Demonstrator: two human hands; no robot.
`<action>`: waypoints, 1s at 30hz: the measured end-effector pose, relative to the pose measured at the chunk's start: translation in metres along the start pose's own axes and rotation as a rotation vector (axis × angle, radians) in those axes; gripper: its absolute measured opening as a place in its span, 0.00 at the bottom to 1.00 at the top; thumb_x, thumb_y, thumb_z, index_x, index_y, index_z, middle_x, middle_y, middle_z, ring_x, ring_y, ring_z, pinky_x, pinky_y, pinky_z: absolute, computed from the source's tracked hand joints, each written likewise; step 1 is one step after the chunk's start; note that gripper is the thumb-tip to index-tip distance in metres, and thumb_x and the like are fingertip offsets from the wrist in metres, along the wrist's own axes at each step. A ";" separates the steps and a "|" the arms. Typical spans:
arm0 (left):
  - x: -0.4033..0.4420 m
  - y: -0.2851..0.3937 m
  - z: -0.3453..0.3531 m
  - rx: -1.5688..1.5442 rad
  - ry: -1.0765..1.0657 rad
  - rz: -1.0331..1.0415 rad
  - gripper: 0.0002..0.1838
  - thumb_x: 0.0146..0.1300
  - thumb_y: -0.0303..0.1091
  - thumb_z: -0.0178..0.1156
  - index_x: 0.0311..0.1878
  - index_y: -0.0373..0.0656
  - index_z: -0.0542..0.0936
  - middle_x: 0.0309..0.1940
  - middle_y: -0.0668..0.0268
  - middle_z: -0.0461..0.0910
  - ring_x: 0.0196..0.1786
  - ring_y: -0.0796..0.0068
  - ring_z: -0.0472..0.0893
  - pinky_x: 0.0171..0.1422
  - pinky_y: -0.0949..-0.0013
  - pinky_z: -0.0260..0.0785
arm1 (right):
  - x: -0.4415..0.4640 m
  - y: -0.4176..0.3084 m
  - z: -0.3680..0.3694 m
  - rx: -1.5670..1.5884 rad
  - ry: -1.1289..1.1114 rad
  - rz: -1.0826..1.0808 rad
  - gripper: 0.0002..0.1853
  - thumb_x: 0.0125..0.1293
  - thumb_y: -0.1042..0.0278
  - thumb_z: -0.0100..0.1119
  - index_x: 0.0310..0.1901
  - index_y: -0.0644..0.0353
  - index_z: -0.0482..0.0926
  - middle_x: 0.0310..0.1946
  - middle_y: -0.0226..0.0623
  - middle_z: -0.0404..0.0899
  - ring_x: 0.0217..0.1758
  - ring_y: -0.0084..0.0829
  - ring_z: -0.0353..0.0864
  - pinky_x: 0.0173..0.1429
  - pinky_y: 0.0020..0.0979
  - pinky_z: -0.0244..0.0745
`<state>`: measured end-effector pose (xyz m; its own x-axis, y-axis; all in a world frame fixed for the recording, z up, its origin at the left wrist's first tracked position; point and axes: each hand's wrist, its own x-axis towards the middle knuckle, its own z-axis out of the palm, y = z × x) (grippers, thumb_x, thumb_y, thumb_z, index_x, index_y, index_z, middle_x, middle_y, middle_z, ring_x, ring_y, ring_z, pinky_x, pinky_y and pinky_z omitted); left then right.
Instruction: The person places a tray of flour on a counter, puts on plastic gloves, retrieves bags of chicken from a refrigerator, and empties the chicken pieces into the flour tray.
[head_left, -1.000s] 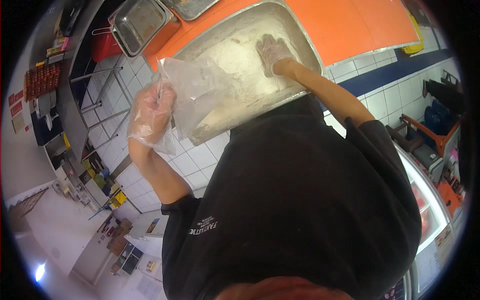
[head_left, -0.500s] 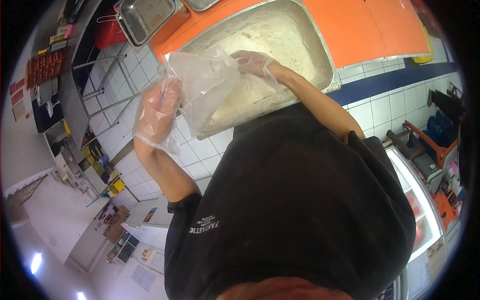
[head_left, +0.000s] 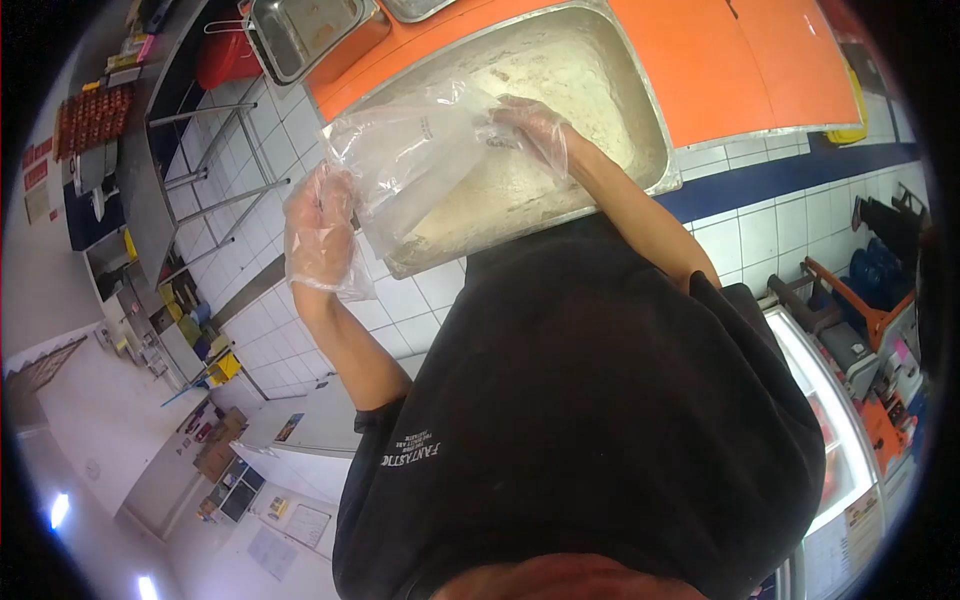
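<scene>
A clear plastic bag (head_left: 400, 160) is stretched between my two hands above a metal tray. My left hand (head_left: 322, 225), in a loose clear plastic glove, is closed on the bag's left edge. My right hand (head_left: 535, 130), gloved too, pinches the bag's other end over the tray. Pale flour (head_left: 575, 90) covers the bottom of the deep metal tray (head_left: 660, 150). The bag hides the tray's left part.
The tray stands on an orange counter (head_left: 700, 70). An empty-looking metal pan (head_left: 305, 35) sits at the upper left, near a red container (head_left: 222, 60). A metal rack frame (head_left: 215, 165) stands over the tiled floor at the left.
My right hand has left the flour, moved left and closed on the bag. The bag is now pulled out between both hands. My left hand has shifted slightly right.
</scene>
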<state>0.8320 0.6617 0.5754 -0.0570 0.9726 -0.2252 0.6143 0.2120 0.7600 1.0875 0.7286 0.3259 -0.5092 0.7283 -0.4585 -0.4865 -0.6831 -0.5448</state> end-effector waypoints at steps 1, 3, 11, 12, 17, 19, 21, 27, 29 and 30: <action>-0.003 0.004 0.003 0.000 0.003 -0.004 0.17 0.82 0.44 0.55 0.43 0.40 0.80 0.33 0.74 0.74 0.38 0.80 0.70 0.44 0.71 0.63 | 0.003 0.004 -0.001 0.011 0.123 -0.029 0.23 0.71 0.61 0.70 0.60 0.68 0.79 0.54 0.41 0.84 0.58 0.29 0.83 0.64 0.33 0.77; -0.011 0.014 0.012 0.011 0.045 0.030 0.17 0.82 0.44 0.54 0.43 0.39 0.80 0.33 0.74 0.75 0.39 0.81 0.70 0.45 0.72 0.63 | 0.002 -0.003 -0.007 -0.302 0.108 -0.030 0.20 0.70 0.60 0.71 0.56 0.65 0.81 0.49 0.37 0.85 0.53 0.27 0.82 0.60 0.31 0.77; -0.034 0.021 0.006 0.110 0.123 0.021 0.11 0.75 0.34 0.56 0.42 0.35 0.81 0.28 0.66 0.75 0.34 0.77 0.70 0.42 0.67 0.68 | -0.008 -0.015 0.010 -0.779 0.154 -0.175 0.12 0.66 0.59 0.77 0.38 0.57 0.86 0.31 0.25 0.83 0.37 0.18 0.78 0.47 0.27 0.76; -0.038 0.019 0.005 0.114 0.128 0.024 0.11 0.75 0.34 0.56 0.42 0.35 0.81 0.28 0.64 0.75 0.34 0.76 0.70 0.42 0.67 0.68 | -0.008 -0.020 0.012 -0.739 0.181 -0.193 0.12 0.66 0.59 0.77 0.38 0.57 0.86 0.30 0.25 0.82 0.36 0.18 0.77 0.45 0.27 0.75; -0.063 -0.016 -0.007 0.189 0.170 0.029 0.12 0.76 0.37 0.56 0.44 0.37 0.80 0.29 0.57 0.77 0.32 0.64 0.72 0.43 0.60 0.69 | -0.020 -0.021 0.024 -0.920 0.249 -0.489 0.13 0.67 0.58 0.76 0.38 0.59 0.85 0.26 0.26 0.80 0.31 0.19 0.74 0.38 0.29 0.75; -0.070 -0.030 -0.008 0.211 0.194 0.028 0.13 0.77 0.39 0.55 0.44 0.38 0.80 0.30 0.54 0.79 0.32 0.58 0.74 0.44 0.58 0.70 | -0.026 -0.028 0.031 -0.945 0.274 -0.402 0.13 0.69 0.59 0.73 0.42 0.60 0.83 0.29 0.28 0.80 0.30 0.21 0.72 0.37 0.31 0.75; -0.077 -0.041 -0.006 0.438 0.232 -0.040 0.16 0.78 0.43 0.55 0.42 0.39 0.78 0.33 0.50 0.80 0.36 0.47 0.78 0.46 0.53 0.71 | -0.032 -0.031 0.040 -0.943 0.256 -0.438 0.13 0.70 0.59 0.72 0.44 0.59 0.82 0.31 0.29 0.81 0.31 0.21 0.74 0.37 0.31 0.76; -0.098 -0.105 0.015 0.374 0.328 -0.154 0.17 0.78 0.46 0.55 0.43 0.40 0.80 0.36 0.49 0.83 0.40 0.45 0.82 0.48 0.51 0.72 | -0.091 -0.064 0.108 -0.951 0.188 -0.530 0.10 0.76 0.63 0.63 0.50 0.58 0.78 0.37 0.30 0.82 0.33 0.21 0.80 0.36 0.28 0.79; -0.098 -0.133 0.035 0.264 0.330 -0.137 0.18 0.79 0.47 0.55 0.46 0.40 0.81 0.39 0.50 0.85 0.41 0.48 0.83 0.50 0.52 0.73 | -0.098 -0.064 0.120 -0.912 0.176 -0.532 0.08 0.76 0.66 0.62 0.49 0.60 0.78 0.40 0.31 0.83 0.34 0.22 0.82 0.39 0.28 0.82; -0.096 -0.137 0.043 0.171 0.335 -0.133 0.19 0.79 0.48 0.55 0.50 0.40 0.82 0.41 0.51 0.86 0.42 0.51 0.85 0.51 0.53 0.74 | -0.096 -0.059 0.121 -0.834 0.159 -0.604 0.07 0.76 0.71 0.58 0.51 0.61 0.78 0.40 0.32 0.83 0.36 0.24 0.83 0.44 0.29 0.83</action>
<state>0.7873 0.5353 0.4668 -0.3806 0.9211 -0.0821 0.7050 0.3465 0.6189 1.0794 0.6923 0.4874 -0.2153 0.9766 -0.0029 0.0468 0.0073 -0.9989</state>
